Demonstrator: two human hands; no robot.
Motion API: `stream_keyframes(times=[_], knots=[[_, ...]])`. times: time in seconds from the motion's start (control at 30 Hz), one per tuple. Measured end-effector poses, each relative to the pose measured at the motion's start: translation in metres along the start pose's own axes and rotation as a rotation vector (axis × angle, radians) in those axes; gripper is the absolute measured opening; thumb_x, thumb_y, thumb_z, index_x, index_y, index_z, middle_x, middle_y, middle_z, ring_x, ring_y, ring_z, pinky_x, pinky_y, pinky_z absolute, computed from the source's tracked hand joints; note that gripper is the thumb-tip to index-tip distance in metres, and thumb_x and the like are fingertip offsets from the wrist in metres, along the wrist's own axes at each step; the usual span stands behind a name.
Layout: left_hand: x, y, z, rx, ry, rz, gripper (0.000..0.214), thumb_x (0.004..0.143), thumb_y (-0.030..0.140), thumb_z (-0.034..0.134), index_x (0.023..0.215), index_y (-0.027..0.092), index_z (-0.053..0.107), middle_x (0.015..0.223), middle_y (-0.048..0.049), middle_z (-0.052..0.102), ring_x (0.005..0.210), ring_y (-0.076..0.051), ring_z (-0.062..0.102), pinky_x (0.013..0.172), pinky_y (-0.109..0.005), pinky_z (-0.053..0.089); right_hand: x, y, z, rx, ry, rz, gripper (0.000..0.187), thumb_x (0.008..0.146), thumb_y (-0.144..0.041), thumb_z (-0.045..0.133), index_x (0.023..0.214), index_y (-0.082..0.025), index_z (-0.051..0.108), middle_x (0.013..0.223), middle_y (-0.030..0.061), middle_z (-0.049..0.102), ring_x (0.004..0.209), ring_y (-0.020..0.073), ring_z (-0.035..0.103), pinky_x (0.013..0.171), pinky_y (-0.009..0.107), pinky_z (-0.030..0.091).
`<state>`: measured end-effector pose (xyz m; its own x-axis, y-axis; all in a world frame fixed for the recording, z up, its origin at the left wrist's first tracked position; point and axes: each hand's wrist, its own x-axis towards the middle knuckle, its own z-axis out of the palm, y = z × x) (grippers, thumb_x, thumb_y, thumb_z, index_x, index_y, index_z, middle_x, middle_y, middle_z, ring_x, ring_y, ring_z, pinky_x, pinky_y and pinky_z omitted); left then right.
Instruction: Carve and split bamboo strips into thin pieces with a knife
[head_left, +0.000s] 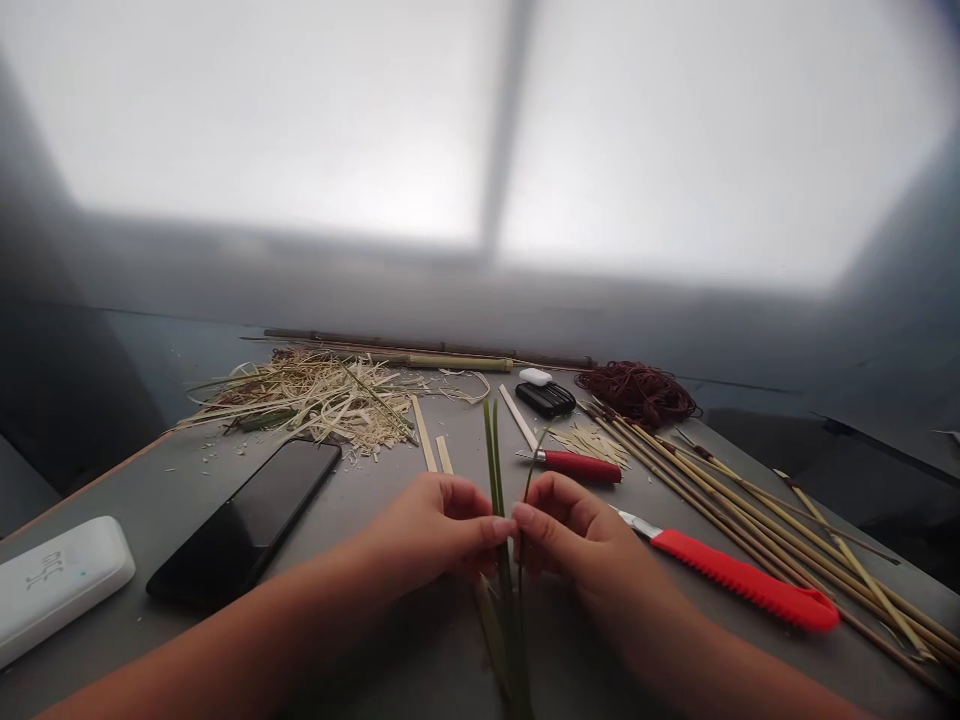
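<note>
1. Left hand (442, 525) and right hand (566, 530) meet, thumbs and fingertips pinched tight on thin green strips (493, 460), which stand between them, pointing to 12 o'clock.
2. Red cutter (742, 580) lies at 3 o'clock of the right hand, and black phone (247, 520) at 9 o'clock of the left.

Black phone (244, 520), white power bank (60, 580), shavings pile (315, 400), red cutter (742, 580) and bamboo sticks (787, 530) lie about.

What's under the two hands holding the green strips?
The grey table, and the green strips running down between the left hand and right hand. The hands cover where the strips are pinched, and the right hand hides the blade tip of the red knife.
</note>
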<state>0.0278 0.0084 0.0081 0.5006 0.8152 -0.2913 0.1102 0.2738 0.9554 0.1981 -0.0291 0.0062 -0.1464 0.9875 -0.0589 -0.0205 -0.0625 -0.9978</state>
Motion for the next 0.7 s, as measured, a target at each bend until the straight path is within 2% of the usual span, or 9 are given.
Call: stream_keyframes(times=[0.07,0.27,0.43,0.6,0.7], knots=[[-0.001,-0.002,0.003,-0.017,-0.032,0.002,0.044,0.051,0.046,0.084,0.067,0.017,0.055,0.061,0.0018,0.063,0.059,-0.014,0.062,0.061,-0.027,0.05,0.0,0.0,0.001,0.009,-0.01,0.03,0.04,0.068,-0.052,0.077,0.073,-0.02,0.053,0.068,-0.0024,0.057,0.064,0.0148,0.056,0.063,0.029,0.046],[-0.005,0.0,0.003,0.055,-0.079,0.044,0.029,0.061,0.039,0.075,0.068,0.016,0.059,0.064,0.0006,0.063,0.064,-0.017,0.064,0.064,-0.029,0.05,0.001,-0.003,0.003,0.04,-0.038,0.082,0.043,0.057,-0.046,0.085,0.077,-0.02,0.056,0.072,-0.0028,0.059,0.065,0.0147,0.057,0.059,0.027,0.046],[-0.009,0.004,0.007,0.083,-0.085,0.026,0.023,0.065,0.036,0.071,0.068,0.017,0.058,0.062,0.0006,0.063,0.062,-0.017,0.064,0.062,-0.028,0.049,0.004,0.005,-0.001,-0.023,-0.052,0.077,0.041,0.06,-0.05,0.082,0.077,-0.019,0.061,0.07,-0.0014,0.061,0.067,0.016,0.058,0.061,0.027,0.045],[-0.004,0.003,0.008,0.03,-0.007,-0.009,0.019,0.07,0.03,0.069,0.071,0.017,0.054,0.063,0.0018,0.063,0.057,-0.014,0.063,0.061,-0.028,0.052,0.005,0.007,-0.006,-0.029,-0.004,-0.001,0.038,0.064,-0.051,0.08,0.076,-0.019,0.062,0.07,-0.0015,0.059,0.063,0.0126,0.053,0.058,0.025,0.044],[0.0,0.003,0.003,0.008,0.076,-0.013,0.017,0.074,0.026,0.068,0.072,0.017,0.053,0.065,0.0018,0.063,0.056,-0.013,0.062,0.058,-0.027,0.051,0.005,0.004,-0.006,0.009,0.047,-0.059,0.037,0.069,-0.053,0.077,0.075,-0.02,0.06,0.072,-0.0002,0.06,0.066,0.0138,0.056,0.058,0.025,0.046]])
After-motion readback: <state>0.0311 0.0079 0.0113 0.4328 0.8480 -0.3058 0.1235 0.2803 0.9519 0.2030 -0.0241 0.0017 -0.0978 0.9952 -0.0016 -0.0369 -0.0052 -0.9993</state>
